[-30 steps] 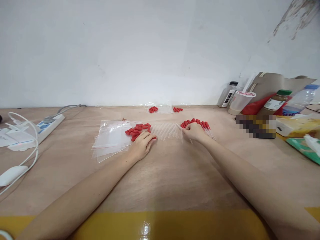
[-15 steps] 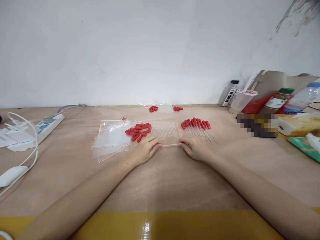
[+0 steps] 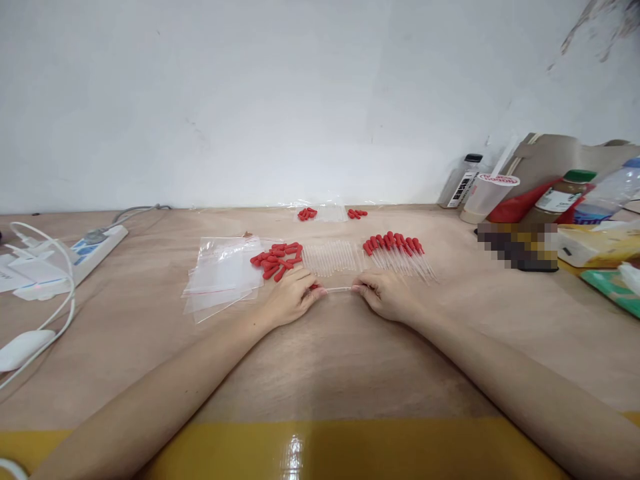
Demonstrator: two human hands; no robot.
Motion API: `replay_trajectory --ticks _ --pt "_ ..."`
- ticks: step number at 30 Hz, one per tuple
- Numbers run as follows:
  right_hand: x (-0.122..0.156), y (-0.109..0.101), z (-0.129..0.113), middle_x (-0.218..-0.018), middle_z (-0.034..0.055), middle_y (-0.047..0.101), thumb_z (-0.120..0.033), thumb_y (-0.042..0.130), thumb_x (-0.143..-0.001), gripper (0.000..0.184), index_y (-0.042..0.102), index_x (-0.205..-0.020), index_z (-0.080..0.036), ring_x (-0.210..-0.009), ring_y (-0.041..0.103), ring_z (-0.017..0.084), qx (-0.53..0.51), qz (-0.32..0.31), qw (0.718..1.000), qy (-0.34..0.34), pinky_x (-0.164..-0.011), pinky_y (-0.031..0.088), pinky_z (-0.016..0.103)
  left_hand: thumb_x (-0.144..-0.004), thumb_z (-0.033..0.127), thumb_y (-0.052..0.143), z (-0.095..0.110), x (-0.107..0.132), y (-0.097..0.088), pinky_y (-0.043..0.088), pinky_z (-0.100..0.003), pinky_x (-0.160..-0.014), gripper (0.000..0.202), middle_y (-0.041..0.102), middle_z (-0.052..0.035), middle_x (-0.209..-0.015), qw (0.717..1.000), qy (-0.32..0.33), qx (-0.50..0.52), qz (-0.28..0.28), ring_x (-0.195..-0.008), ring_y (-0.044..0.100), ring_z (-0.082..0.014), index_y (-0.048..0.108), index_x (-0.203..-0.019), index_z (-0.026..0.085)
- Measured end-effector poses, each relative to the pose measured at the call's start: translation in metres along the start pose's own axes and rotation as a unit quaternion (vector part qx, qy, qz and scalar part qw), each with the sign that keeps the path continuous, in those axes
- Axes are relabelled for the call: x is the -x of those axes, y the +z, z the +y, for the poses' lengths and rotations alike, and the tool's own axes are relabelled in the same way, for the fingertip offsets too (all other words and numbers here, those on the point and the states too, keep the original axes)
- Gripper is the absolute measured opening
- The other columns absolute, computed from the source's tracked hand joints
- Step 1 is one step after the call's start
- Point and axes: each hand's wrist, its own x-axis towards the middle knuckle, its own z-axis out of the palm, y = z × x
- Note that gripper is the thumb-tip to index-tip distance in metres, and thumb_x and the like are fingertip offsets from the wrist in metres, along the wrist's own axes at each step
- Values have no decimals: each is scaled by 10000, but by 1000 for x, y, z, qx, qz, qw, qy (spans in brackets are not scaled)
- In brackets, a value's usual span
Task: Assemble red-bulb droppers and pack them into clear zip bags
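Note:
A thin clear dropper tube (image 3: 339, 289) spans the gap between my two hands, level and just above the table. My left hand (image 3: 296, 295) is closed, pinching a red rubber bulb (image 3: 315, 287) at the tube's left end; how far the tube sits inside it is hidden. The fingers of my right hand (image 3: 384, 293) are pinched around the tube's other end. Beyond my hands lies a row of clear tubes (image 3: 330, 259). Loose red bulbs (image 3: 277, 257) are heaped left of the row, and droppers with red bulbs fitted (image 3: 397, 250) lie to its right.
Clear zip bags (image 3: 223, 273) overlap on the left. Against the wall are more red bulbs (image 3: 307, 214) and a plastic sheet (image 3: 331, 212). A power strip (image 3: 100, 253) with cables stands far left; a cup (image 3: 487, 199), bottles (image 3: 557, 200) and a bag (image 3: 550, 153) crowd the right.
Red now shows between my left fingertips, and the visible stretch of tube between my hands is slightly shorter. The view has shifted a little; the piles look the same.

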Motion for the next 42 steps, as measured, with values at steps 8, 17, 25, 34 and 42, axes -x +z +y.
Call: replay_trajectory --ticks 8,17,25,34,42 --pt "1 0 2 -754 40 628 -278 451 -843 199 613 -777 -184 -721 546 151 -4 4 1000 -18 -644 376 259 -867 307 455 -2 0 2 397 -274 -675 208 571 -22 -740 999 -8 15 28 -735 490 -157 560 -753 168" --pt "1 16 -8 -866 68 622 -244 369 -883 244 596 -942 -174 -792 564 150 -57 38 996 -65 -703 427 268 -894 296 397 3 0 6 415 -289 -725 190 552 -42 -877 997 -5 73 7 -820 506 -163 525 -964 174" --pt "2 10 -8 -821 39 627 -238 375 -881 197 565 -895 -188 -760 555 135 -81 58 993 -67 -700 402 264 -886 239 383 3 2 5 431 -335 -816 247 498 -81 -1042 990 -34 127 -51 -945 505 -176 355 -1126 184" --pt "2 15 -6 -893 38 656 -251 391 -883 217 597 -928 -199 -777 578 134 -47 40 996 -67 -716 344 285 -887 229 336 3 3 6 437 -289 -675 103 519 -27 -809 993 -17 118 -14 -736 502 -148 422 -850 185" --pt "0 13 -2 -812 32 666 -257 410 -879 237 642 -872 -204 -691 568 128 11 34 996 -76 -674 282 292 -856 246 454 8 6 6 439 -231 -633 115 604 0 -757 985 -34 167 14 -673 547 -116 546 -837 180"
